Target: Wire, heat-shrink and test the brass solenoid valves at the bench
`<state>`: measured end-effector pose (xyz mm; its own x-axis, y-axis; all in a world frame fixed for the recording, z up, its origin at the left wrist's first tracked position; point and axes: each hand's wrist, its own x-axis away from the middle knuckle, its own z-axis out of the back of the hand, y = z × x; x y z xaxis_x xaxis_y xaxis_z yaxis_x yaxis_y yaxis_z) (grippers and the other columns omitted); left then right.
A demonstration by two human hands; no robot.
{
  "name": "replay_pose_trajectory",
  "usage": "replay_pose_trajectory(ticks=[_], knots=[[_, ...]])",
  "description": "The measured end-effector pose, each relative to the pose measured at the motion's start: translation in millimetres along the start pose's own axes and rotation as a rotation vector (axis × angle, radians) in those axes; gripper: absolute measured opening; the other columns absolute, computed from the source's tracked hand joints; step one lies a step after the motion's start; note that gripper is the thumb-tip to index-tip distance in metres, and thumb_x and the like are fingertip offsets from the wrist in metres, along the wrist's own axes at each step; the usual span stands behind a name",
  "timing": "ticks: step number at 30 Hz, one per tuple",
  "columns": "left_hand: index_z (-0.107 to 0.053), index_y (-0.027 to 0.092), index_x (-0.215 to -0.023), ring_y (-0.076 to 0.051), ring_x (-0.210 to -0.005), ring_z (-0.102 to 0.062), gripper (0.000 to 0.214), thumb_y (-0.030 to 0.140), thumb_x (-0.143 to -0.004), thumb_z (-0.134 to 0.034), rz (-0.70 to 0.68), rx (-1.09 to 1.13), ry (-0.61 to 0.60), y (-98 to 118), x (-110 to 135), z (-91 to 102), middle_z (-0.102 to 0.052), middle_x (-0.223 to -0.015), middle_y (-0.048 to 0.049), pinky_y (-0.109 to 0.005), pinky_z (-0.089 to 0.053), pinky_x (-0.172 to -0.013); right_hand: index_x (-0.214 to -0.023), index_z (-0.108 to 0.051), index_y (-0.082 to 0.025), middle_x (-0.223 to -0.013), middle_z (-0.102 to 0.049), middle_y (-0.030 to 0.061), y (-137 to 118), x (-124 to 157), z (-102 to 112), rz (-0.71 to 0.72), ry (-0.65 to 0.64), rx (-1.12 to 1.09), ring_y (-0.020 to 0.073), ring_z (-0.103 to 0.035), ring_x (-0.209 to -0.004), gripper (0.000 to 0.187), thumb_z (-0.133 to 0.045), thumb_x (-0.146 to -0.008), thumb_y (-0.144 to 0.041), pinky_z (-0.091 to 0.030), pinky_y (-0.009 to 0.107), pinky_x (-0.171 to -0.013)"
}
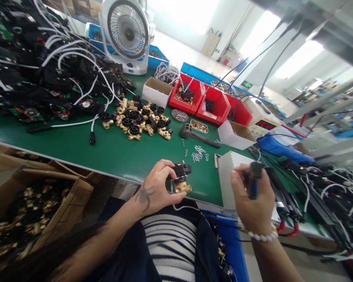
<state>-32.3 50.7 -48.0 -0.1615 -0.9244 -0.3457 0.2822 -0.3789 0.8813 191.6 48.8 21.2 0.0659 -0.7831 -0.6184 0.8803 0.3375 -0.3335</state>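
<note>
My left hand grips a brass valve with a black cap on top, near the front edge of the green bench. The fingers are on its left side and the thumb is below. To the right, my right hand is closed around a dark black-and-blue tool, blurred, its exact kind unclear. That hand is above a white box, apart from the valve. Small wire clips lie scattered beyond the valve. Behind them rests a black ratchet-like tool.
A heap of brass fittings with black caps lies on the green bench. Red bins, a small white carton and a fan stand behind. Cabled black assemblies crowd the left; a cardboard box of brass parts stands below.
</note>
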Motion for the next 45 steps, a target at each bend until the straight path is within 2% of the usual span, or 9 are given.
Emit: replay_pose_trajectory(ticks=[2, 6, 12, 18, 24, 29, 35, 41, 45], knots=[[-0.052, 0.018, -0.082, -0.026, -0.11, -0.055, 0.031, 0.022, -0.065, -0.077, -0.004, -0.004, -0.007, -1, 0, 0.1, -0.054, -0.112, -0.0112, -0.044, -0.05, -0.096, -0.093, -0.054, -0.021, -0.073, -0.056, -0.0008, 0, 3, -4, 0.034, -0.018, -0.004, 0.014, -0.051, -0.057, 0.006, -0.053, -0.087, -0.019, -0.04, 0.026, -0.056], [-0.051, 0.019, -0.081, -0.025, -0.108, -0.056, 0.031, 0.023, -0.065, -0.077, -0.009, -0.023, -0.007, -2, 0, -0.5, -0.054, -0.111, -0.0106, -0.043, -0.05, -0.096, -0.085, -0.057, -0.021, -0.066, -0.055, -0.0018, -2, 4, -7, 0.231, -0.44, 0.045, 0.0134, -0.049, -0.052, 0.016, -0.048, -0.079, -0.009, -0.034, 0.025, -0.05], [-0.05, 0.02, -0.082, -0.024, -0.109, -0.055, 0.032, 0.023, -0.065, -0.077, -0.027, -0.011, 0.021, -4, 1, -2.5, -0.054, -0.112, -0.0091, -0.042, -0.05, -0.096, -0.098, -0.051, -0.021, -0.079, -0.055, 0.0012, 3, 1, -4, -0.013, 0.05, -0.009, 0.0155, -0.054, -0.063, 0.008, -0.05, -0.091, -0.025, -0.044, 0.028, -0.06], [-0.049, 0.021, -0.079, -0.024, -0.106, -0.057, 0.031, 0.024, -0.065, -0.076, -0.008, -0.037, -0.001, 0, 0, 1.0, -0.054, -0.109, -0.009, -0.041, -0.05, -0.094, -0.086, -0.058, -0.022, -0.067, -0.055, -0.0015, 1, 5, -12, 0.146, -0.345, 0.022, 0.0136, -0.05, -0.052, 0.013, -0.052, -0.078, -0.014, -0.037, 0.025, -0.05], [-0.049, 0.021, -0.081, -0.024, -0.107, -0.057, 0.032, 0.025, -0.065, -0.076, -0.038, -0.034, 0.035, -4, 0, -2.0, -0.054, -0.111, -0.008, -0.04, -0.05, -0.095, -0.096, -0.05, -0.022, -0.079, -0.055, 0.0015, 2, 1, -5, -0.003, 0.085, 0.002, 0.0161, -0.054, -0.063, 0.006, -0.051, -0.09, -0.022, -0.044, 0.028, -0.059], [-0.048, 0.022, -0.08, -0.026, -0.11, -0.057, 0.032, 0.022, -0.064, -0.076, -0.096, -0.115, -0.022, -1, 1, -4.7, -0.056, -0.11, -0.009, -0.042, -0.051, -0.095, -0.084, -0.057, -0.023, -0.065, -0.053, -0.0017, -10, 6, -10, 0.212, -0.434, 0.039, 0.0135, -0.048, -0.051, 0.02, -0.049, -0.073, -0.007, -0.034, 0.025, -0.049], [-0.048, 0.021, -0.081, -0.024, -0.108, -0.057, 0.033, 0.023, -0.065, -0.076, -0.056, -0.08, 0.036, -2, 0, -3.9, -0.055, -0.111, -0.0081, -0.041, -0.05, -0.095, -0.093, -0.054, -0.022, -0.072, -0.056, -0.0016, -9, -2, 2, 0.054, -0.034, 0.013, 0.0137, -0.05, -0.055, 0.011, -0.053, -0.085, -0.016, -0.041, 0.025, -0.055], [-0.048, 0.02, -0.08, -0.025, -0.109, -0.056, 0.031, 0.023, -0.066, -0.076, -0.049, -0.086, 0.009, -1, 0, -0.2, -0.055, -0.111, -0.0095, -0.041, -0.05, -0.095, -0.088, -0.059, -0.02, -0.073, -0.061, 0.0017, -7, 2, -4, 0.135, -0.631, 0.216, 0.0154, -0.055, -0.056, 0.021, -0.047, -0.077, -0.006, -0.036, 0.025, -0.052], [-0.048, 0.021, -0.081, -0.024, -0.109, -0.056, 0.032, 0.024, -0.066, -0.076, -0.06, -0.067, 0.039, -3, 1, -1.5, -0.055, -0.111, -0.0086, -0.041, -0.049, -0.095, -0.095, -0.056, -0.021, -0.074, -0.06, 0.0003, -5, 2, -2, 0.026, -0.227, 0.042, 0.0153, -0.056, -0.06, 0.012, -0.049, -0.086, -0.017, -0.042, 0.025, -0.057]])
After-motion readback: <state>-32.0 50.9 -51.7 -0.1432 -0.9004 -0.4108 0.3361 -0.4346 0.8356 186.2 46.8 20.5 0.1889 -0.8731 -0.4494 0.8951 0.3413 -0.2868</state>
